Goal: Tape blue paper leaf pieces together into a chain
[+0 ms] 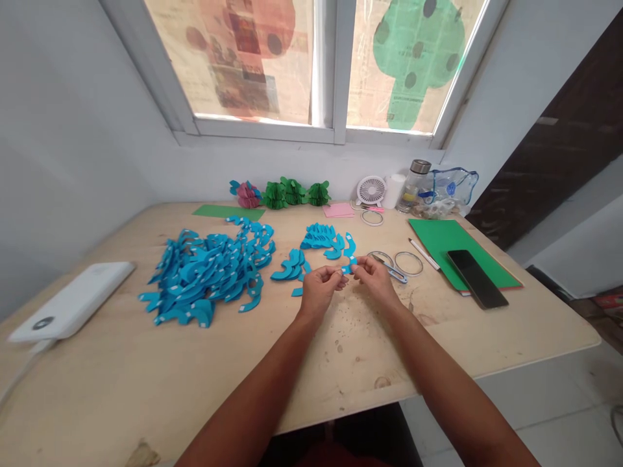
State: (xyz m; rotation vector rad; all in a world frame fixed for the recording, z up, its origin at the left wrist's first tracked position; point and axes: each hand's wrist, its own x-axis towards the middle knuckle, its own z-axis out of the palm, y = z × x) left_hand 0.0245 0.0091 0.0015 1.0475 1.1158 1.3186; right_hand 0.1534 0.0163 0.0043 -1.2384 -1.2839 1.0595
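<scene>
Between my two hands, just above the wooden table, is a blue curved paper strip point(346, 269). My left hand point(322, 285) pinches its near-left end, and my right hand point(372, 277) pinches its right side. Another blue curved piece point(350, 245) is seen right beyond the fingers; whether it joins the held strip I cannot tell. Several loose blue pieces point(291, 266) lie by my left hand, and a stacked blue row point(318, 236) sits farther back. On the left spreads a large heap of blue paper pieces point(209, 266) with small white patches.
Beside my right hand lie a blue cutter point(396, 274) and rolls of tape point(409, 263). Farther right are a white pen point(424, 253), green sheets point(440, 243) and a phone point(476, 279). A white power bank point(73, 301) lies left; a small fan point(371, 191) and bottle point(413, 186) stand behind.
</scene>
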